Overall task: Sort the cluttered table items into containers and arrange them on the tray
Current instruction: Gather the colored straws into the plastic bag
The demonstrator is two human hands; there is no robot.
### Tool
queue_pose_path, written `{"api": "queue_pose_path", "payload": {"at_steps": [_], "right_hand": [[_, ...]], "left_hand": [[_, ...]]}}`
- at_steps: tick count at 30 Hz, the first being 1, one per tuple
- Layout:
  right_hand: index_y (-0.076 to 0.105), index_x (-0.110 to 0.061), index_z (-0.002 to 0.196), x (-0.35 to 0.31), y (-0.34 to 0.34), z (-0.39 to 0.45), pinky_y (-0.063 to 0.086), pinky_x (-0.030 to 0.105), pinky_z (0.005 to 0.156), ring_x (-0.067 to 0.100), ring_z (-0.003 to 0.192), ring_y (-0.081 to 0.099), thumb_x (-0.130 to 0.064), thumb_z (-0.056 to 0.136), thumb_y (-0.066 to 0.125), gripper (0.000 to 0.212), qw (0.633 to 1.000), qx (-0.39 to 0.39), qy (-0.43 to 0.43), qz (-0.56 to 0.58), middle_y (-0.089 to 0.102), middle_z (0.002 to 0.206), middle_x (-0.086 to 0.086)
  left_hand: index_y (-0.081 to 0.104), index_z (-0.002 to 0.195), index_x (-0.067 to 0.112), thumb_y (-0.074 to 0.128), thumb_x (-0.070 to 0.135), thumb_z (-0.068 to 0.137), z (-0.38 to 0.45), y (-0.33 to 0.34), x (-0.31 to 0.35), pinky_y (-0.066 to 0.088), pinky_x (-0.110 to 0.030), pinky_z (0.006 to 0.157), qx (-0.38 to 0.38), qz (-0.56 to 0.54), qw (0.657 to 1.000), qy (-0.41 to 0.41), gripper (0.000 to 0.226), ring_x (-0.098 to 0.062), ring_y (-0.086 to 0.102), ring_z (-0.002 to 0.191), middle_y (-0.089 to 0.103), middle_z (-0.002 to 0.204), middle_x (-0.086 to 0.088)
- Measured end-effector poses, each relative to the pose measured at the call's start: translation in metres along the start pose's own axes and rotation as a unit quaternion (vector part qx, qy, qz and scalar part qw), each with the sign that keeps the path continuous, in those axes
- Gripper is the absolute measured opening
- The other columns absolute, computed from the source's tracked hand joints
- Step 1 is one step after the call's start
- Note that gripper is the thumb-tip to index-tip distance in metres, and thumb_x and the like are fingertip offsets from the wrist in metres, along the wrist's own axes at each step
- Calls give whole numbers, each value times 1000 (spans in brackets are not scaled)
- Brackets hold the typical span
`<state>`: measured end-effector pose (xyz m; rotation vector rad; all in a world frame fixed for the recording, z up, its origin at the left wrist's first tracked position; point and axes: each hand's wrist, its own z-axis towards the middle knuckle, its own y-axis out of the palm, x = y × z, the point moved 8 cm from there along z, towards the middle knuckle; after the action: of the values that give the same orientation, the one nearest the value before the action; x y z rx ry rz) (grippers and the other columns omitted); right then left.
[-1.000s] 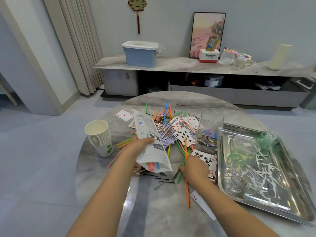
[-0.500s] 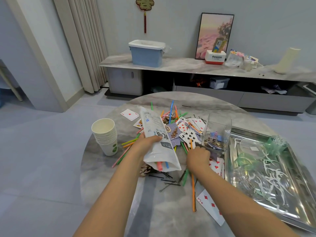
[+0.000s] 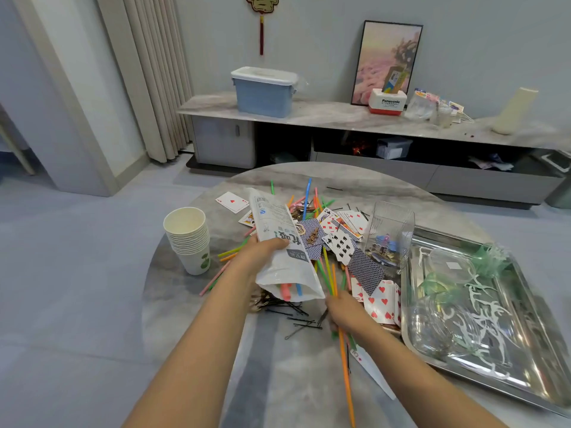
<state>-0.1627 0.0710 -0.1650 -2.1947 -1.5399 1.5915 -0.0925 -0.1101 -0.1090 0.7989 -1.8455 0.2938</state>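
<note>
Home living room, low media console, curtains, leaning framed picture

The right hand is smeared by motion blur, so its grip on the straws cannot be made out. Most of the pink and blue straws inside the white bag are hidden; only their ends are seen at its open mouth. Behind the bag, part of the card pile is covered. The contents of the clear box, right of the bag, are too small to be identified. Further right, the tray is cut off by the picture's right edge, and glare obscures the clear items in it. The near rim of the counter is cut off at the bottom edge.
</note>
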Motion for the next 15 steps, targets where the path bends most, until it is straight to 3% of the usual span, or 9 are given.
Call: {"api": "queue_pose_path", "payload": {"at_steps": [2,5,8,12,15], "right_hand": [[42,-10,74,10,0,-5,30,21,43,16,43,35,-6,93,39,20,993,-25,38,111,37,56,6],[45,-10,76,14,-8,-11,32,23,44,16,40,39,-17,97,43,23,986,-37,46,155,39,47,3],[44,-9,79,15,-12,-17,30,17,34,10,35,35,-17,100,40,24,959,-82,94,255,37,47,0],[45,-6,92,11,-6,-38,19,14,27,5,31,22,-12,102,31,19,916,-169,130,340,25,45,-5],[40,-10,82,11,-10,-56,17,14,27,4,32,19,-13,102,32,22,915,-185,115,338,23,44,-5]], "left_hand": [[47,130,4,65,3,84,1,-6,1,55,-34,67,15,-13,1000,1,50,-28,65,87,62,120,-17],[39,137,5,69,6,80,3,-9,-1,53,-32,62,24,-15,1000,-4,64,-31,65,96,61,122,-17],[46,131,3,67,4,82,-1,-5,0,53,-34,64,17,-4,1000,1,53,-30,65,89,62,120,-18],[39,137,8,75,13,72,-1,-9,-2,56,-44,76,14,3,1000,-14,74,-34,65,98,62,121,-17],[43,133,7,68,9,82,-1,-13,-2,55,-43,77,21,7,1000,-12,57,-36,64,101,63,120,-18]]}}
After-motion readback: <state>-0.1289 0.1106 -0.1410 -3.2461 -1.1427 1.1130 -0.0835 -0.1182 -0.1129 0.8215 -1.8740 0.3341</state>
